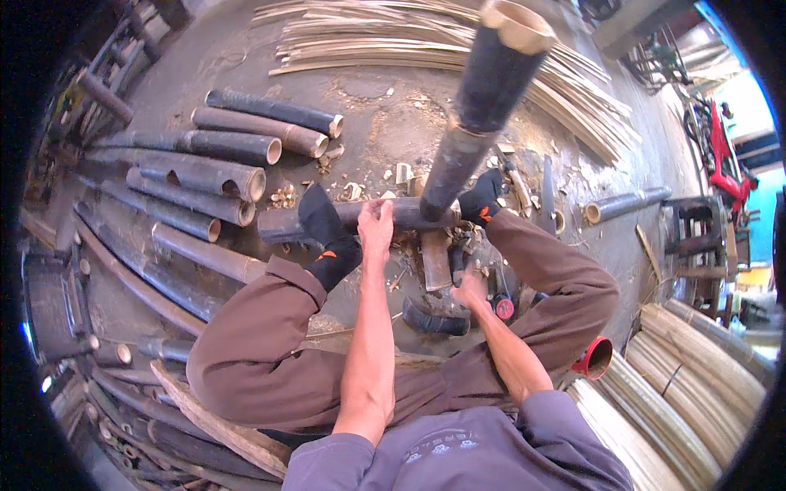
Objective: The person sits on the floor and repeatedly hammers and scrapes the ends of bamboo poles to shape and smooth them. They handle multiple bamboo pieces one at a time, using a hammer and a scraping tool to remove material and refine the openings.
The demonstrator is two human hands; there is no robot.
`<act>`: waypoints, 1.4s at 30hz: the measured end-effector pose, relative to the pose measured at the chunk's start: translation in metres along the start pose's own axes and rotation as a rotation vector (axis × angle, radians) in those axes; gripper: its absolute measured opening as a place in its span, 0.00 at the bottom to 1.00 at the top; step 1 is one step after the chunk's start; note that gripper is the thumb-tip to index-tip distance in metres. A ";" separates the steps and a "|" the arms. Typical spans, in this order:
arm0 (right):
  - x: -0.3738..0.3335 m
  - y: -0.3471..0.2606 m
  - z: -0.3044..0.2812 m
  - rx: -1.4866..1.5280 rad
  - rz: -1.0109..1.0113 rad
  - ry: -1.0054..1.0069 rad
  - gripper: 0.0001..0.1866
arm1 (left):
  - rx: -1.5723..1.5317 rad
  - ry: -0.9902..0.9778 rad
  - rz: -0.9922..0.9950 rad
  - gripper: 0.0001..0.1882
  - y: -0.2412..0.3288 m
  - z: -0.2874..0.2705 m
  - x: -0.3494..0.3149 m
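Both bare forearms (371, 344) reach forward between wide-spread knees (599, 290).
Left hand (376, 231) farther out, fingers (385, 213) bent; right hand (471, 291) blurred, lower, closer to the body.

The shirt (532, 446) is purple, trousers (254, 372) brown, socks (322, 217) black (with orange marks (327, 254)).

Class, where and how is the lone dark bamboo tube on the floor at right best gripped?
Probably around the middle of the bamboo tube, from above: it lies on its side, its top is uncovered, and its long round body suits a wrapping grasp.
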State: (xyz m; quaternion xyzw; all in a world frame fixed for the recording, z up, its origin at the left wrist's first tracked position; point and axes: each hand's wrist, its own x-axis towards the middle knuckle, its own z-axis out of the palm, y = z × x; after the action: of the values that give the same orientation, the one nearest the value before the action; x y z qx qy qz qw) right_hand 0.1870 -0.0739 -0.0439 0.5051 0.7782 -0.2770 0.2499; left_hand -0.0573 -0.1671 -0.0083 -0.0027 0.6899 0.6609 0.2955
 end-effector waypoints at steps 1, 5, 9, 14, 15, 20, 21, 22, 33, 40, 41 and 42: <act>0.000 0.003 -0.013 0.051 -0.005 -0.054 0.48 | -0.019 -0.032 -0.065 0.19 -0.011 -0.002 -0.001; -0.060 -0.030 -0.045 0.271 -0.216 0.028 0.33 | -0.071 -0.114 -0.349 0.23 -0.037 -0.018 -0.007; -0.072 -0.087 -0.033 0.392 -0.351 0.058 0.28 | -0.146 -0.295 -0.539 0.36 -0.029 -0.007 -0.015; -0.013 -0.129 0.003 0.611 -0.297 -0.047 0.32 | -0.291 -0.372 -0.396 0.29 -0.032 -0.005 -0.010; -0.002 -0.130 0.005 0.682 -0.258 -0.058 0.33 | -0.256 -0.378 -0.348 0.27 -0.032 -0.001 -0.007; 0.004 -0.144 0.005 0.896 -0.218 -0.118 0.30 | 0.190 -0.305 -0.088 0.24 -0.048 0.003 0.015; -0.002 -0.148 0.009 0.981 -0.206 -0.114 0.30 | 0.340 -0.270 -0.020 0.24 -0.057 -0.001 0.018; -0.002 -0.140 0.010 1.069 -0.170 -0.080 0.31 | 0.679 -0.208 0.304 0.25 -0.035 0.010 0.002; -0.057 -0.038 0.009 0.863 0.016 -0.179 0.18 | 0.696 -0.493 -0.240 0.31 -0.068 0.033 -0.026; -0.032 -0.011 -0.034 0.391 -0.168 0.283 0.31 | -0.114 -0.281 0.608 0.32 0.170 0.063 0.014; -0.028 -0.011 -0.044 0.379 -0.285 0.385 0.31 | -0.146 -0.319 0.734 0.36 0.189 0.075 0.009; -0.021 -0.009 -0.064 0.411 -0.427 0.521 0.29 | -0.135 -0.364 0.637 0.38 0.200 0.086 -0.002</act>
State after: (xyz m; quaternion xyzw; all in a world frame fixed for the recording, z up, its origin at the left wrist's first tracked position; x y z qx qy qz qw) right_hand 0.1795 -0.0468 0.0185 0.4247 0.8316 -0.3351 -0.1256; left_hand -0.1001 -0.0639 0.1790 0.3102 0.5473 0.7532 0.1921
